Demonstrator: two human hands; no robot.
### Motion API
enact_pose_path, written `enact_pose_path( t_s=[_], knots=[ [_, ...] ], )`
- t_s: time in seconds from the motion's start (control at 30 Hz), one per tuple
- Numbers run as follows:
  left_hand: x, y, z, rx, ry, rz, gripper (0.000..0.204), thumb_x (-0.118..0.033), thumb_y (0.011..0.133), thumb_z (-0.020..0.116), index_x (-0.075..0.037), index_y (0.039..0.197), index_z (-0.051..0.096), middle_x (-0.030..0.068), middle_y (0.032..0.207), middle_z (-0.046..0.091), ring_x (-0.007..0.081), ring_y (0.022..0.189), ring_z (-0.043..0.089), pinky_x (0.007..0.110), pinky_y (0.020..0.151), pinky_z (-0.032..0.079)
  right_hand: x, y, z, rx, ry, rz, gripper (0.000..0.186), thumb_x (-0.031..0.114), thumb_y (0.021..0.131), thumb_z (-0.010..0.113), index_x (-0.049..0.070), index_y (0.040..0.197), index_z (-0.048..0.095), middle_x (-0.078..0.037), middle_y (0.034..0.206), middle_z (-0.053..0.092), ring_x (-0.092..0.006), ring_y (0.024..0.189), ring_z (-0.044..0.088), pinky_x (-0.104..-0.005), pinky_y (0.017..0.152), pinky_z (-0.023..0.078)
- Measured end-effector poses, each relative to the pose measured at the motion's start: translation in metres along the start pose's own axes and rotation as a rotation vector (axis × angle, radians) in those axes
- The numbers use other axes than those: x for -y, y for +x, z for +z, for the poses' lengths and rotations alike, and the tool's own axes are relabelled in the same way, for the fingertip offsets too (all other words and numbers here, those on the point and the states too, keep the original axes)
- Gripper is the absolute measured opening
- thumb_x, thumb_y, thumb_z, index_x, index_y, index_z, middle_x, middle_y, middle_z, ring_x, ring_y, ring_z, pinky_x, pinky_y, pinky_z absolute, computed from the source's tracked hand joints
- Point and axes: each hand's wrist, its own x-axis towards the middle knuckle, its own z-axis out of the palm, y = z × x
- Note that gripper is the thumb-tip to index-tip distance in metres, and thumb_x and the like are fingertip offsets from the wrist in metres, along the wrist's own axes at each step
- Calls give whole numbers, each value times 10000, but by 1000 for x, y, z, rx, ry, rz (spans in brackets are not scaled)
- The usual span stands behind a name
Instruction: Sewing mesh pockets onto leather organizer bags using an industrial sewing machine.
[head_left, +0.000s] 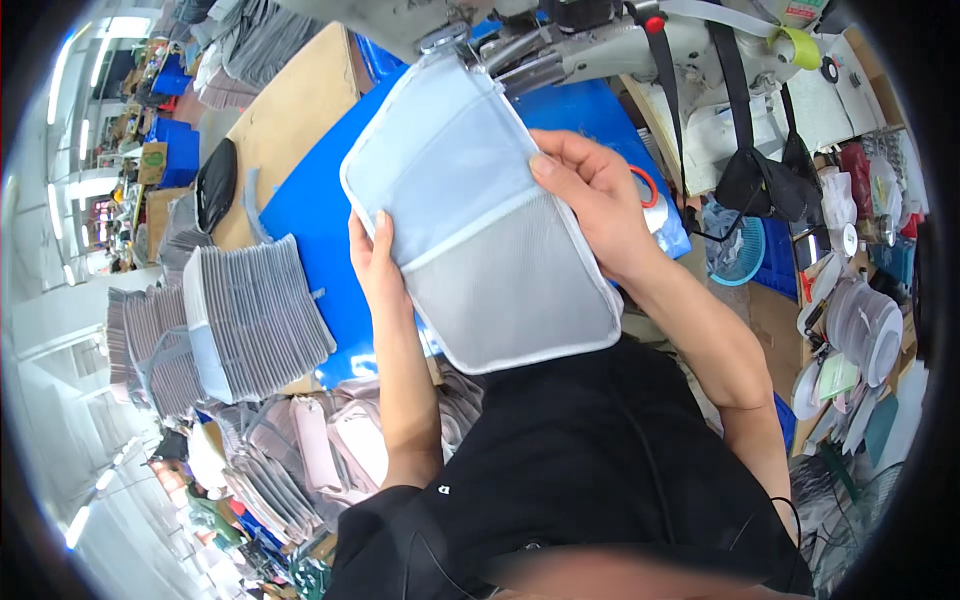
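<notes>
A flat fabric panel (470, 190) with rounded corners and a white bound edge is held between my two hands. Its upper part is pale blue-grey, and a grey mesh pocket (515, 285) covers the lower part. The panel's far end reaches the foot of a sewing machine (450, 45); whether it lies under the foot I cannot tell. My left hand (375, 255) grips the left edge, thumb on top. On the right edge, my right hand (590, 190) pinches the panel between thumb and fingers. Under the panel lies a blue work surface (315, 230).
Stacks of grey sewn pieces (255, 315) stand at the left, with more folded pieces (330, 440) below them. A red scissor-like handle (645, 185) shows beyond my right wrist. Further right are a light-blue basket (740, 255) and spools of tape (865, 325).
</notes>
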Motion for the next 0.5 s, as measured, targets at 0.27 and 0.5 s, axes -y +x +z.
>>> enact_pose_path(
  t_s=[0.27, 0.5],
  knots=[
    [-33, 27, -9, 31, 23, 68, 486, -198, 1029, 673, -7, 1452, 529, 119, 1349, 654, 184, 1216, 619, 328, 1063, 470, 3, 31, 7, -5, 77, 67, 347, 117, 1055, 568, -61, 1351, 600, -100, 1177, 715, -123, 1014, 687, -279, 895, 561],
    [-51, 52, -16, 58, 17, 68, 463, -182, 1034, 663, -9, 1445, 540, 108, 1323, 671, 173, 1190, 634, 315, 1047, 481, -4, 49, 7, -82, 88, 85, 363, 239, 1055, 610, -3, 1322, 647, -24, 1017, 715, -61, 866, 652, -221, 763, 529]
  ],
)
